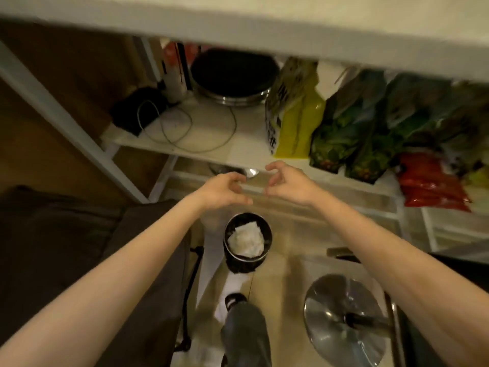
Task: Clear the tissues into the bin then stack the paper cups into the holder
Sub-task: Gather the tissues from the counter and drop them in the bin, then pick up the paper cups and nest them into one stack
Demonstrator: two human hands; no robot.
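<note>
A small black round bin [229, 249] stands on the floor below my hands, with crumpled white tissues [246, 241] lying inside it. My left hand [225, 190] and my right hand [289, 182] hover side by side above the bin, fingers loosely curled and apart, nothing held in either. The two hands are a short gap from each other. No paper cups or cup holder are in view.
A white shelf [211, 144] ahead holds a black pot with metal base [234, 75], cables, a yellow bag [296, 109], green bags [357, 128] and a red packet [431, 184]. A chrome stool base [344, 319] is at lower right, dark furniture [79, 247] at left, my leg [243, 335] below.
</note>
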